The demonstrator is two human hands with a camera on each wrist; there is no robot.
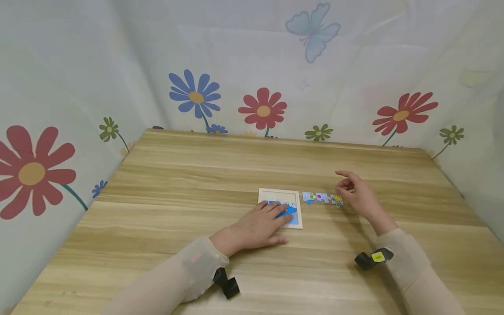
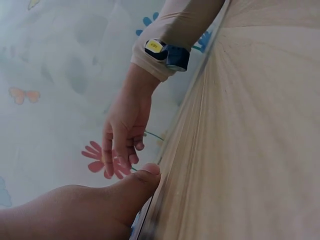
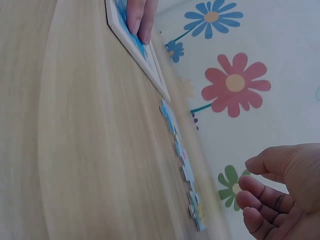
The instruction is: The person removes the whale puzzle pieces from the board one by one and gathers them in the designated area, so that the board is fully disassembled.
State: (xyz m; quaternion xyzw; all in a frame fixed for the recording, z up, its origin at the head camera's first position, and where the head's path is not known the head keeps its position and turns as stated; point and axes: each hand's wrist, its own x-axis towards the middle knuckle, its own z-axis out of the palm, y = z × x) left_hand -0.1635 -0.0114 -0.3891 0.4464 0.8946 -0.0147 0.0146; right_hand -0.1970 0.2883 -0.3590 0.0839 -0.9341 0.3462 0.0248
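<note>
A jigsaw puzzle tray (image 1: 300,218) with a pale wooden frame lies on the table, partly filled with blue pieces. My left hand (image 1: 257,225) rests flat across it, fingers spread over the picture and covering part of it. Just right of the tray, loose jigsaw pieces (image 1: 322,197) lie in a row, with yellow and pink details. Above the right end of that row hovers my right hand (image 1: 356,194), its fingers loosely bent. In the right wrist view nothing shows between the thumb and fingers of the right hand (image 3: 280,192), which is apart from the pieces.
The wood-grain table (image 1: 189,175) spreads around the tray on all sides. Behind it and at both sides hangs a white curtain (image 1: 244,52) printed with flowers and a butterfly. Each wrist carries a black camera (image 1: 226,283).
</note>
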